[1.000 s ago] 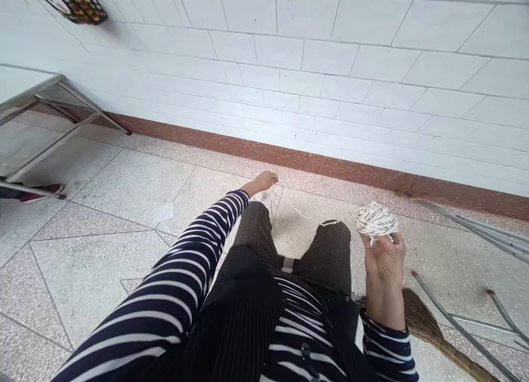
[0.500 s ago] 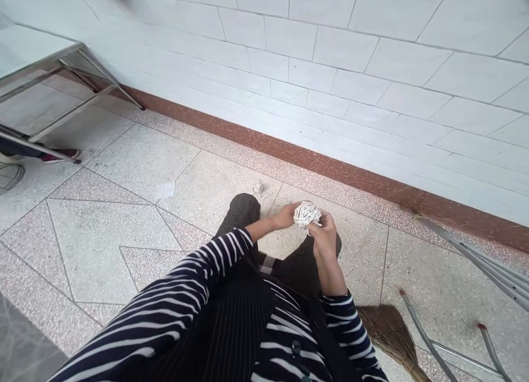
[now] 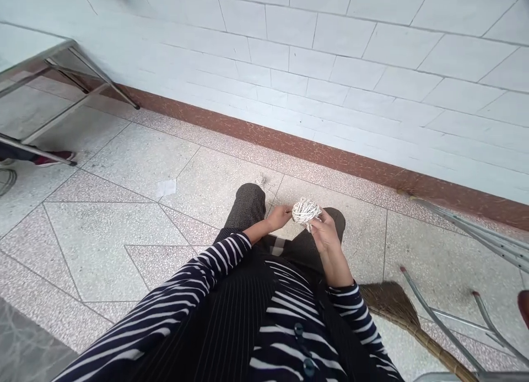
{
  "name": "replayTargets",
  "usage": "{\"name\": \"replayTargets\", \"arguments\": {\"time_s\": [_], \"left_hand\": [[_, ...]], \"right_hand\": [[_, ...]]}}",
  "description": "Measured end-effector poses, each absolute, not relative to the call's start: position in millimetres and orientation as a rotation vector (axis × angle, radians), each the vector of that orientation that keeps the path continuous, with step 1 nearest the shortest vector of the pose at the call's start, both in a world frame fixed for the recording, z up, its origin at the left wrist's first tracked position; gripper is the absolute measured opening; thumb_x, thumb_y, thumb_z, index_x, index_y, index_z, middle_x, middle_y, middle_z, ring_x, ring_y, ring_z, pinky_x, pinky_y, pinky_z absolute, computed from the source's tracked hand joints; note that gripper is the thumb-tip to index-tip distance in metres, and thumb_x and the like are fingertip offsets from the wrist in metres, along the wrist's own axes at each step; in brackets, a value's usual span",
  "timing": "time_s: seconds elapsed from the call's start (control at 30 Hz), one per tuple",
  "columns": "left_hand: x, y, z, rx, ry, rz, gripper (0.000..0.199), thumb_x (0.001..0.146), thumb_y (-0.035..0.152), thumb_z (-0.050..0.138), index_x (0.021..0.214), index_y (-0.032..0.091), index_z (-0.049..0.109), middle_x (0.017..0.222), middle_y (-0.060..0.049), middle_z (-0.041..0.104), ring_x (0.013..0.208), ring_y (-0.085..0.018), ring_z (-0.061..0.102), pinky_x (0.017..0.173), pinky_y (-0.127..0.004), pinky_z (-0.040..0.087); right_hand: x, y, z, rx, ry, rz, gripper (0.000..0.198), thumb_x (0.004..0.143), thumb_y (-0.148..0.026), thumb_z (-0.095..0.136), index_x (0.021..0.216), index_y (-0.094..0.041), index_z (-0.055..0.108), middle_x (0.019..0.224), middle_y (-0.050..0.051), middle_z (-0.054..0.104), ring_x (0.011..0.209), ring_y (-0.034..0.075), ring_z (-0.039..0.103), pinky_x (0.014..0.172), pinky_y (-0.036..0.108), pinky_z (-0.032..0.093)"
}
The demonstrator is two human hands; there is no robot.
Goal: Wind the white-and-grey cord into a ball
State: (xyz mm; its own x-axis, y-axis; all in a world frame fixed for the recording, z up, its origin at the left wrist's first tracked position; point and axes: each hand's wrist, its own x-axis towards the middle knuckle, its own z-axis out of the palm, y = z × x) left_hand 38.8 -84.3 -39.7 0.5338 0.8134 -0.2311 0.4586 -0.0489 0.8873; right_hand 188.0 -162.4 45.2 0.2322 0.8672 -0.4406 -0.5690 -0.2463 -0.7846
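Note:
A ball of white string (image 3: 306, 210) is held above my lap, between my knees. My right hand (image 3: 326, 232) wraps its fingers round the right and lower side of the ball. At the ball's left edge, my left hand (image 3: 280, 216) has its fingers pinched together; any strand in them is too small to make out. A short bit of string hangs under the ball, near my right thumb. On the floor just beyond my left knee lies a smaller heap of white string (image 3: 260, 179), partly hidden by the knee.
A white tiled wall (image 3: 314, 68) with a reddish skirting stands ahead. Left is a metal-framed table (image 3: 74, 46), with a person's shoe (image 3: 53, 158) below. White paper (image 3: 166, 187) lies on the floor. At right are a broom (image 3: 392, 302), metal legs (image 3: 433, 316) and metal bars (image 3: 467, 222).
My left hand has drawn slightly left and down, from against the ball to its edge. My right hand still holds the ball, which has turned a little. The view has shifted slightly.

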Motion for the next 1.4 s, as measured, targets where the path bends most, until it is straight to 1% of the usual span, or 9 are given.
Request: {"name": "replayTargets", "arguments": {"time_s": [0.2, 0.4, 0.6, 0.77, 0.9, 1.0, 1.1, 1.27, 1.4], "left_hand": [[9.3, -106.2, -28.2, 1.856, 1.039, 0.349, 0.029, 0.090, 0.021, 0.052, 0.066, 0.015, 0.067, 0.070, 0.001, 0.067, 0.066, -0.012, 0.057, 0.070, -0.021, 0.043], [-13.7, -112.6, -33.8, 1.841, 1.056, 0.376, 0.029, 0.090, 0.024, 0.049, 0.072, 0.015, 0.069, 0.074, 0.000, 0.070, 0.071, -0.012, 0.061, 0.075, -0.021, 0.044], [-24.4, -117.6, -41.3, 1.799, 1.077, 0.365, 0.030, 0.090, 0.027, 0.049, 0.072, 0.015, 0.069, 0.071, 0.001, 0.070, 0.064, -0.011, 0.056, 0.068, -0.020, 0.041], [-13.1, -120.3, -29.8, 1.674, 0.927, 0.269, 0.025, 0.090, 0.025, 0.050, 0.083, 0.014, 0.071, 0.062, 0.001, 0.068, 0.052, -0.009, 0.046, 0.058, -0.020, 0.037], [-10.0, -112.5, -22.6, 1.470, 0.782, 0.263, 0.028, 0.093, 0.034, 0.052, 0.085, 0.013, 0.069, 0.061, -0.002, 0.068, 0.060, -0.012, 0.057, 0.068, -0.022, 0.044], [-10.6, -100.5, -19.5, 1.393, 0.747, 0.335, 0.030, 0.093, 0.033, 0.053, 0.078, 0.013, 0.069, 0.071, -0.005, 0.072, 0.079, -0.016, 0.066, 0.084, -0.025, 0.048], [-8.4, -88.9, -17.1, 1.464, 0.839, 0.374, 0.030, 0.092, 0.030, 0.052, 0.074, 0.014, 0.071, 0.081, -0.004, 0.075, 0.085, -0.016, 0.067, 0.088, -0.024, 0.046], [5.5, -87.8, -20.1, 1.504, 0.838, 0.369, 0.026, 0.090, 0.024, 0.053, 0.071, 0.015, 0.070, 0.073, -0.002, 0.072, 0.076, -0.014, 0.065, 0.077, -0.021, 0.046], [12.6, -97.2, -31.0, 1.334, 0.770, 0.301, 0.024, 0.094, 0.030, 0.051, 0.087, 0.015, 0.069, 0.056, 0.002, 0.063, 0.059, -0.011, 0.059, 0.066, -0.020, 0.044]], "right_hand": [[171.6, -168.5, 46.1, -1.235, -0.330, 1.320, 0.042, 0.048, -0.014, 0.080, 0.089, -0.017, 0.071, 0.085, 0.000, 0.073, 0.066, 0.013, 0.060, 0.053, 0.021, 0.047], [163.0, -173.7, 39.9, -1.218, -0.295, 1.398, 0.036, 0.055, -0.030, 0.084, 0.084, -0.021, 0.066, 0.088, 0.002, 0.074, 0.083, 0.020, 0.070, 0.068, 0.034, 0.062], [170.8, -178.1, 36.1, -1.224, -0.298, 1.428, 0.034, 0.057, -0.040, 0.082, 0.079, -0.021, 0.064, 0.089, 0.002, 0.073, 0.091, 0.023, 0.072, 0.082, 0.042, 0.064], [183.4, -173.4, 40.8, -1.284, -0.307, 1.333, 0.036, 0.054, -0.032, 0.084, 0.082, -0.018, 0.067, 0.086, 0.002, 0.072, 0.076, 0.019, 0.068, 0.067, 0.037, 0.064], [189.5, -166.1, 47.0, -1.324, -0.344, 1.288, 0.040, 0.051, -0.025, 0.087, 0.086, -0.016, 0.070, 0.083, 0.002, 0.072, 0.066, 0.015, 0.064, 0.058, 0.031, 0.060], [188.6, -158.4, 54.1, -1.333, -0.368, 1.306, 0.040, 0.053, -0.028, 0.086, 0.088, -0.016, 0.070, 0.083, 0.003, 0.072, 0.068, 0.017, 0.065, 0.058, 0.032, 0.059], [182.6, -150.2, 61.4, -1.328, -0.407, 1.325, 0.041, 0.054, -0.028, 0.085, 0.089, -0.017, 0.070, 0.087, 0.003, 0.072, 0.069, 0.017, 0.065, 0.061, 0.031, 0.058], [178.4, -140.1, 63.4, -1.353, -0.493, 1.220, 0.046, 0.052, -0.022, 0.084, 0.095, -0.017, 0.069, 0.085, 0.001, 0.071, 0.068, 0.015, 0.063, 0.058, 0.025, 0.054], [189.2, -135.3, 59.7, -1.401, -0.392, 1.119, 0.042, 0.050, -0.020, 0.083, 0.088, -0.016, 0.068, 0.083, 0.000, 0.069, 0.067, 0.014, 0.061, 0.060, 0.027, 0.055]]}}
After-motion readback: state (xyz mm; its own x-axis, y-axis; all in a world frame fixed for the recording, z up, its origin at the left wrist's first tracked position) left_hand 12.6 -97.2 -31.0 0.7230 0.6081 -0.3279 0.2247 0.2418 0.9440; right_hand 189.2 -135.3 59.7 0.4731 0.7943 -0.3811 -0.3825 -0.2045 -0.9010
